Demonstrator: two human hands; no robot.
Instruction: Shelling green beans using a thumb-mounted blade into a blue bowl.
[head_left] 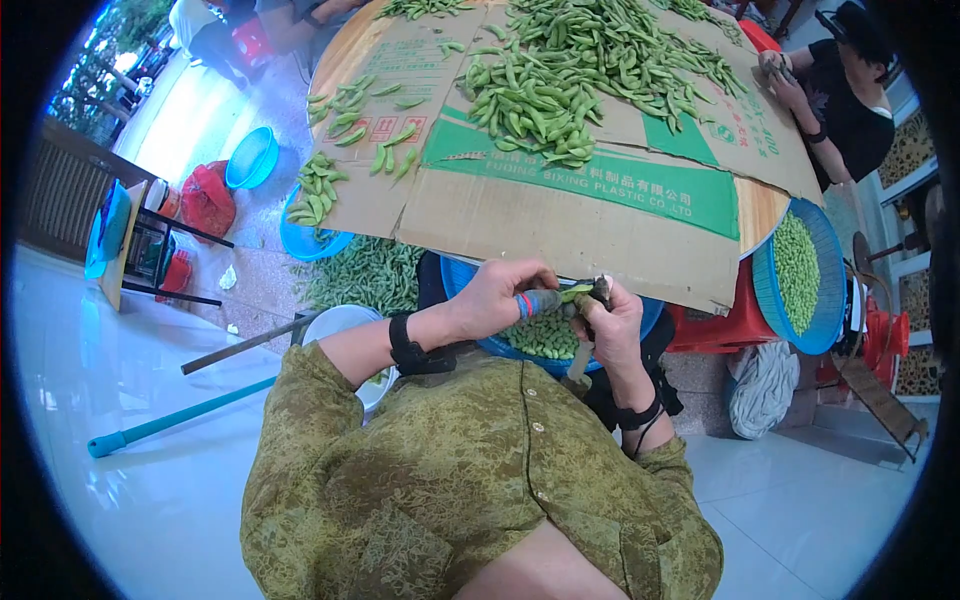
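My left hand (505, 292) and my right hand (612, 325) meet above the near edge of the table. Between their fingertips is a green soybean pod (574, 292), pinched from both sides. A dark wrap with blue and red bands covers a left finger, and dark coverings sit on the right fingertips. Directly below, a blue basket (648, 316) holds shelled green beans (545, 338), partly hidden by my hands. Beyond them, a large heap of pods (560, 90) lies on flattened cardboard (430, 225) over the round table.
Loose pods lie left of the heap. More pods (365, 275) are piled low beside a white bucket (340, 322). At right, another blue basket (838, 290) of shelled beans rests by a red stool. A co-worker (850, 100) sits at the far right; other people are at the far left.
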